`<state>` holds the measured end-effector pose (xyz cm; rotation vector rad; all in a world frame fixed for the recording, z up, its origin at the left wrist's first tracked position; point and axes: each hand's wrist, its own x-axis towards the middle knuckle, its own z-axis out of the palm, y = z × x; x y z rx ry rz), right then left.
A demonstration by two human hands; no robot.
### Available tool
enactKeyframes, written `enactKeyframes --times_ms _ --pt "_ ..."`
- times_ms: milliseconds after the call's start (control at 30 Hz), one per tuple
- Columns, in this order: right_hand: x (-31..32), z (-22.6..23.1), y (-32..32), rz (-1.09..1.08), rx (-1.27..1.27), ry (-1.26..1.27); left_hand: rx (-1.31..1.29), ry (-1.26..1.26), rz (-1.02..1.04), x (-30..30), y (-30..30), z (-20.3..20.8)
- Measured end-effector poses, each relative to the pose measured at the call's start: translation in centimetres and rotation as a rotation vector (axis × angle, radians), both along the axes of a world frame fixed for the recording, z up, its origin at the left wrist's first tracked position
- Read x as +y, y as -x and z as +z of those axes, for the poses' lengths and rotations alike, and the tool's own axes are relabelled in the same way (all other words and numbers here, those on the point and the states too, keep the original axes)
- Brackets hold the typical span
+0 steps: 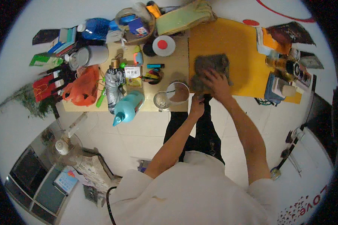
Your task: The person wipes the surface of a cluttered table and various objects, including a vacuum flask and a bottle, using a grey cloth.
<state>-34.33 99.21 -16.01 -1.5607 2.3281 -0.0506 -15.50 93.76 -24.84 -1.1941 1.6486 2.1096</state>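
Observation:
A dark grey cloth (213, 63) lies bunched on the yellow tabletop (246, 56), close to the table's near edge. My right hand (216, 84) rests on it from above, fingers spread and stretched forward. Just below the cloth's near left corner is my left hand (196, 107), at the table edge with its fingers curled in. Whether those fingers grip the cloth or something else is hidden. Left of both hands stand a clear cup (177, 93) with a thin stick-like thing in it and a smaller glass mug (162, 100).
Further left are a teal bottle (128, 107), a silver-wrapped umbrella (114, 86), a small box (133, 76) and an orange plastic bag (82, 87). A basket (150, 35) stands at the back. Jars (278, 63) and stacked items line the right side. A fan (62, 146) stands lower left.

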Motion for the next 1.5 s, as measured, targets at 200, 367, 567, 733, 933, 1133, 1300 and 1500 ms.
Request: enactKeyframes --times_ms 200,367,567,733,933,1133,1300,1500 --pt "9.8 2.5 -6.6 -0.261 -0.167 -0.090 0.044 0.063 -0.228 -1.8 -2.5 2.1" --pt "15.7 4.5 -6.3 -0.886 -0.390 0.447 0.054 -0.164 -0.226 -4.5 -5.0 5.4" --pt "10.8 4.8 -2.2 -0.864 -0.260 0.660 0.088 -0.029 -0.094 -7.0 -7.9 10.7" --pt "2.2 7.9 -0.6 -0.681 -0.195 0.126 0.043 -0.007 0.032 -6.6 -7.2 14.7" --pt "-0.6 10.1 -3.5 -0.310 -0.359 0.167 0.038 0.068 0.322 -4.0 -9.9 16.4" --pt "2.7 10.0 -4.9 -0.168 -0.644 0.209 -0.086 0.241 0.521 -1.1 -14.2 18.0" --pt "3.7 9.0 -4.8 -0.151 -0.654 0.108 -0.179 0.438 0.743 -4.5 -18.5 16.5" --pt "3.7 10.0 -4.0 -0.311 -0.649 0.106 -0.067 0.832 0.738 -14.8 -18.0 14.6"
